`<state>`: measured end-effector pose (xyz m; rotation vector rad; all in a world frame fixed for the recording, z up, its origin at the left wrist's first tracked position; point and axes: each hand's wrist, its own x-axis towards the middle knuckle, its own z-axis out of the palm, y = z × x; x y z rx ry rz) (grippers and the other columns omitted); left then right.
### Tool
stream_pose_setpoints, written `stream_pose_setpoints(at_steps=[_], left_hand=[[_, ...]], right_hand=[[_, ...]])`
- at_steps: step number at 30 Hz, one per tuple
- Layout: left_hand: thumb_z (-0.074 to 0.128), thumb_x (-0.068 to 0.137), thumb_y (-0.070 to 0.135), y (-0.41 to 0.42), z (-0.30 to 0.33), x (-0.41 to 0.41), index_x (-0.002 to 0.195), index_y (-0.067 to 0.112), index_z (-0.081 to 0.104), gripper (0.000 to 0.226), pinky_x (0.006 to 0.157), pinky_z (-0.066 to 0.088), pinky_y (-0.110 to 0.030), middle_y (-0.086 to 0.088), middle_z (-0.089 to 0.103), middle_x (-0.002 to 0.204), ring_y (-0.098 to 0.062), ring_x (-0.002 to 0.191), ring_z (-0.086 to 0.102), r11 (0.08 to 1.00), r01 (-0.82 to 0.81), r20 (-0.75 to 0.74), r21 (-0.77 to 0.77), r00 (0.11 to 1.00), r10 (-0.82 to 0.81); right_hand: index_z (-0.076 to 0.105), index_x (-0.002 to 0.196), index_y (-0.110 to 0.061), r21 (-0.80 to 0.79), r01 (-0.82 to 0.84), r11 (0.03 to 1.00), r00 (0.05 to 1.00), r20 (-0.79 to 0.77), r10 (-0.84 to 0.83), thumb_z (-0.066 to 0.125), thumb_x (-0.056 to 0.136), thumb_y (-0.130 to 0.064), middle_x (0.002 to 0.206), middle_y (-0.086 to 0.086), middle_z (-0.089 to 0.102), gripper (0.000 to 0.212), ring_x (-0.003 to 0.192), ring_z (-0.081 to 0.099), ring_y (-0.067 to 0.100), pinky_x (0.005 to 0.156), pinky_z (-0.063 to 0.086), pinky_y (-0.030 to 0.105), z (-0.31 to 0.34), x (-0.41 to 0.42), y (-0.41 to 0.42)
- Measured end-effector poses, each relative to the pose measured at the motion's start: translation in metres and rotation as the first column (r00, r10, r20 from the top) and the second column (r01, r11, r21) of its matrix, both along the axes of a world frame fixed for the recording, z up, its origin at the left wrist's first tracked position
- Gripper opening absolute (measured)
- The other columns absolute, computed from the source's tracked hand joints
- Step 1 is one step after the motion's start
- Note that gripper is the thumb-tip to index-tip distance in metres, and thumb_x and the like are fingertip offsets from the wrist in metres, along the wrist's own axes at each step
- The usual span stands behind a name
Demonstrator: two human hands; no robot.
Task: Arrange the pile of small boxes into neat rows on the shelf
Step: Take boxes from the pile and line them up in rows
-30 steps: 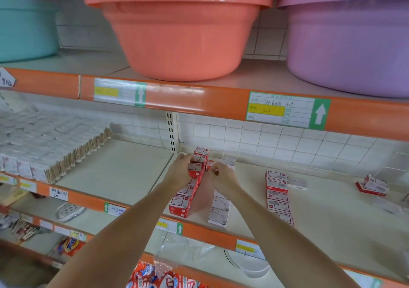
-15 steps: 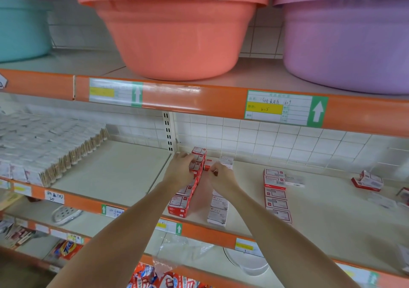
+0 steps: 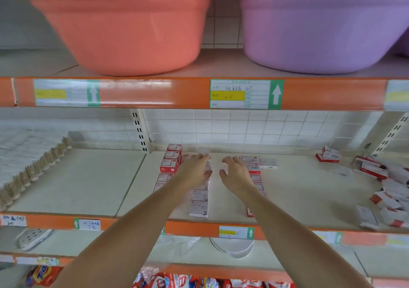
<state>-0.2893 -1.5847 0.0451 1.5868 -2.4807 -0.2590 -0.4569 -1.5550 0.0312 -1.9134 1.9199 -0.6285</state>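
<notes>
Three front-to-back rows of small red-and-white boxes lie on the middle shelf [image 3: 298,199]: a left row [image 3: 170,162], a middle row [image 3: 199,205] and a right row [image 3: 252,166]. My left hand [image 3: 194,171] hovers over the back of the middle row, fingers spread and relaxed, holding nothing. My right hand [image 3: 234,172] is beside it, over the gap before the right row, fingers loosely curved and empty. A loose pile of the same boxes [image 3: 389,194] lies at the shelf's far right, with one box [image 3: 328,154] apart near the wall.
An orange basin [image 3: 128,26] and a purple basin [image 3: 321,26] stand on the shelf above. Bundled white packs [image 3: 28,161] fill the left bay. Orange shelf edges carry price labels [image 3: 240,94]. Snack bags [image 3: 199,282] sit on a lower shelf.
Both hands let go of the boxes at the back of the left row and moved right, now open over the middle row. The camera turned right, revealing the pile.
</notes>
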Motion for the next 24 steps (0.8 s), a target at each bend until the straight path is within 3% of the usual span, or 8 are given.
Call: stream_pose_setpoints(at_steps=[5, 12, 24], left_hand=[[0.051, 0.098, 0.044, -0.001, -0.005, -0.06, 0.146, 0.017, 0.04, 0.057, 0.1, 0.047, -0.043, -0.006, 0.05, 0.143, -0.026, 0.131, 0.046, 0.996, 0.083, 0.036, -0.013, 0.996, -0.082], [0.048, 0.098, 0.049, 0.002, 0.0, -0.151, 0.145, 0.021, 0.044, 0.054, 0.103, 0.044, -0.041, -0.002, 0.05, 0.145, -0.025, 0.132, 0.045, 0.969, 0.246, 0.041, -0.037, 0.969, -0.244], [0.045, 0.099, 0.05, 0.011, -0.005, -0.3, 0.145, 0.016, 0.041, 0.058, 0.105, 0.04, -0.039, -0.004, 0.048, 0.147, -0.024, 0.136, 0.04, 0.948, 0.318, 0.052, -0.025, 0.947, -0.316]], right_hand=[[0.045, 0.141, -0.019, -0.03, 0.093, 0.995, 0.993, -0.064, -0.095, 0.054, 0.096, -0.026, 0.145, 0.003, 0.044, 0.047, 0.134, 0.039, 0.023, 0.109, 0.037, 0.037, 0.0, -0.056, 0.02], [0.051, 0.135, -0.012, -0.096, 0.252, 0.963, 0.962, -0.085, -0.26, 0.057, 0.093, -0.023, 0.135, 0.008, 0.052, 0.044, 0.124, 0.046, 0.028, 0.103, 0.04, 0.037, -0.004, -0.152, 0.047], [0.049, 0.138, -0.014, -0.074, 0.377, 0.923, 0.916, -0.118, -0.383, 0.055, 0.092, -0.024, 0.14, 0.007, 0.05, 0.047, 0.129, 0.044, 0.028, 0.109, 0.034, 0.04, -0.006, -0.293, 0.069]])
